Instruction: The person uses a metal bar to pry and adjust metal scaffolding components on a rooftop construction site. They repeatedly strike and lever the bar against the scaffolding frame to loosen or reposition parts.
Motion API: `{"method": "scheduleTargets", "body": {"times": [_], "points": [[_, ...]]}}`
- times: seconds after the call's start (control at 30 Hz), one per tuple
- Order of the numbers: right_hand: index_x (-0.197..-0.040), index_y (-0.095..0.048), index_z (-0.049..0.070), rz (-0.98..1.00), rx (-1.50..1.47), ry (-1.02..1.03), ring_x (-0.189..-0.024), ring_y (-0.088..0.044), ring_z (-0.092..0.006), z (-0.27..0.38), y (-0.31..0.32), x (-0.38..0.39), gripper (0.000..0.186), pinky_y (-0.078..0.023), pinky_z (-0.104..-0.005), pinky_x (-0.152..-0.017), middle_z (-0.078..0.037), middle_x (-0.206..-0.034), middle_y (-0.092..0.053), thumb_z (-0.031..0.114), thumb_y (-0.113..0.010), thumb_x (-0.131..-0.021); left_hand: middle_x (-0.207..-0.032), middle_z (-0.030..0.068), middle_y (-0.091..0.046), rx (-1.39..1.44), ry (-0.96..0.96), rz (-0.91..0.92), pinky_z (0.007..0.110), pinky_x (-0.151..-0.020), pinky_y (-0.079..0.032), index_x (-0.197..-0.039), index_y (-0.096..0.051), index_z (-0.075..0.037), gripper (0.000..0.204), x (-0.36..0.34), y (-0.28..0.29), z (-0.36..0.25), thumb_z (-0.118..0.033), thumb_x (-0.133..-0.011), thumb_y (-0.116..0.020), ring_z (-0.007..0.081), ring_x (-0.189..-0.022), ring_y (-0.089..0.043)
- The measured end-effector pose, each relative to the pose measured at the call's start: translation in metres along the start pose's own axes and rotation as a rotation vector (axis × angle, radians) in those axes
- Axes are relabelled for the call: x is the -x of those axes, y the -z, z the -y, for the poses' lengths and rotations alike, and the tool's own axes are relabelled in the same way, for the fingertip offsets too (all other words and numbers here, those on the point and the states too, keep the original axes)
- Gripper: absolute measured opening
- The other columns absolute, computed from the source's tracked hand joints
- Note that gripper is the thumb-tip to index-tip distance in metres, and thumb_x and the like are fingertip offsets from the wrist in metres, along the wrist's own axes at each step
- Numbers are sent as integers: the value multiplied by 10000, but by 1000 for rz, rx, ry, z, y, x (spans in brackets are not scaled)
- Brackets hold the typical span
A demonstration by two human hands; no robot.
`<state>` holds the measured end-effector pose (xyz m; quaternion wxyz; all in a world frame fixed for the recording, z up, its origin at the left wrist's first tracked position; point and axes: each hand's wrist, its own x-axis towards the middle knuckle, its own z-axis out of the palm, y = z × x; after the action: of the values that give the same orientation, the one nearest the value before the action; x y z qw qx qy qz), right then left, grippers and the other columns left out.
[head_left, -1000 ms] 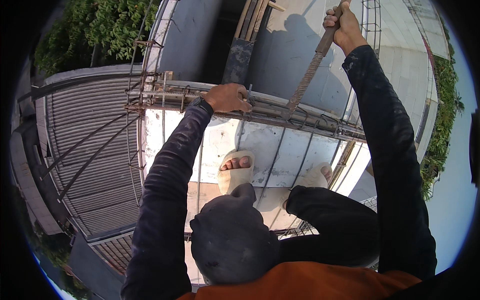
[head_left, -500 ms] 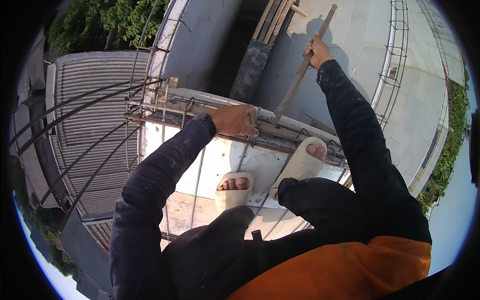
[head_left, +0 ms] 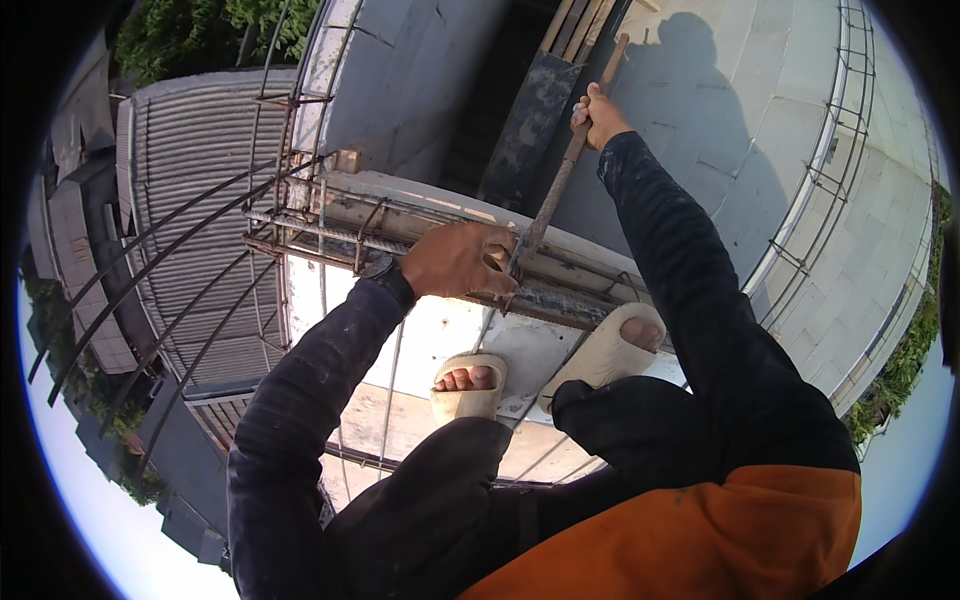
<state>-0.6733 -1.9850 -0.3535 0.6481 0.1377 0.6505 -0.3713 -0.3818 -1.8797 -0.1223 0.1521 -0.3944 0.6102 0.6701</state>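
Observation:
My right hand (head_left: 599, 117) is closed around the upper part of a long rusty metal bar (head_left: 566, 180), ribbed along its lower half. The bar slants down to the horizontal rebar cage (head_left: 570, 300), its lower end close by my left fingertips. My left hand (head_left: 459, 260) has its fingers curled over the top of the cage, pinching a thin steel stirrup (head_left: 514, 262). Whether the bar's end is hooked onto that stirrup, I cannot tell. Under the cage, my feet in cream slides (head_left: 470, 402) stand on a pale board (head_left: 430, 345) crossed by thin rods.
At the left, long bent rebars (head_left: 150, 240) stick out over a corrugated roof (head_left: 210, 220) below. A dark gap (head_left: 450, 120) opens beyond the cage, beside a dark board (head_left: 530, 125). Another rebar cage (head_left: 815, 180) runs along the right over light panels (head_left: 890, 220).
My right hand has moved down and left with the bar, which now ends nearer my left hand. My left hand still grips the cage, and the view has shifted slightly.

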Motion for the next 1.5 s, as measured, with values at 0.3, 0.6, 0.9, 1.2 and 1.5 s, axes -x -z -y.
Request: {"method": "scheduleTargets", "body": {"times": [0.3, 0.6, 0.9, 1.2, 1.5], "points": [[-875, -474, 87, 31, -38, -82, -472, -426, -184, -37, 25, -22, 356, -408, -361, -474, -54, -648, -478, 362, -511, -1099, -1085, 135, -757, -57, 13, -65, 388, -930, -574, -1153, -705, -61, 537, -1, -2, -1, -412, -770, -840, 298, -1024, -739], [-902, -497, 95, -84, 19, -41, -494, -444, -171, -59, 4, -18, 315, -421, -352, -483, -31, -626, -454, 336, -493, -1104, -1005, 138, -763, -3, 16, -100, 396, -860, -571, -1062, -771, -78, 393, 0, -4, 4, -373, -804, -805, 293, -905, -739], [-840, -511, 97, 5, -11, -71, -467, -424, -164, -54, -30, -19, 362, -412, -345, -465, -17, -606, -448, 365, -562, -1078, -916, 172, -754, 37, -66, -234, 445, -814, -567, -995, -805, -79, 242, 6, -7, 9, -268, -866, -725, 345, -825, -723], [-1005, -539, 88, -68, 23, -7, -447, -417, -192, -55, -4, -28, 217, -415, -385, -454, -50, -589, -452, 289, -551, -1086, -901, 139, -767, -1, 9, -204, 392, -811, -572, -1069, -793, -78, 254, 4, -7, 2, -218, -893, -672, 275, -832, -742], [-885, -564, 107, -14, 85, -134, -477, -408, -152, -55, -29, -22, 268, -389, -321, -445, -3, -633, -462, 306, -674, -1026, -857, 179, -742, 39, -134, -295, 475, -825, -552, -972, -806, -91, 204, 2, -17, 13, -234, -892, -685, 380, -823, -710]]}}
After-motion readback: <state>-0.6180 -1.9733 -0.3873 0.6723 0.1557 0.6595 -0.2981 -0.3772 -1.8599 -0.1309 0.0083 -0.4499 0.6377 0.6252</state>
